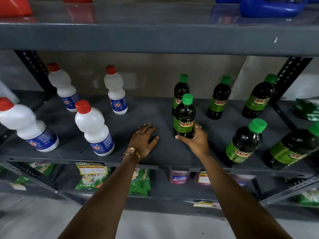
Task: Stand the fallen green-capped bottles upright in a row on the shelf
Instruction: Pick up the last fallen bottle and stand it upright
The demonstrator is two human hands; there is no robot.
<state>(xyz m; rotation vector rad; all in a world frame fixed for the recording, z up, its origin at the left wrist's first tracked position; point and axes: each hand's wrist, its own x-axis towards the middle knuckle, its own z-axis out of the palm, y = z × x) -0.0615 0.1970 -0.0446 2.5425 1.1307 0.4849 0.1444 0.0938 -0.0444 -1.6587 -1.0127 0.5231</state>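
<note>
Several dark bottles with green caps and green labels stand upright on the grey shelf (155,107). My right hand (196,140) grips the base of one such bottle (184,116) standing in front. Directly behind it stands another (180,90); two more stand at the back right (219,99) (259,97). Two larger-looking ones stand near the front edge at right (243,144) (291,147). My left hand (144,140) rests flat on the shelf, fingers spread, holding nothing, a watch on its wrist.
Several white bottles with red caps stand on the left half of the shelf (94,128) (25,125) (115,90) (62,87). An upper shelf (155,37) hangs overhead. Perforated uprights (290,76) frame the bay. Green packets (139,181) lie on the shelf below.
</note>
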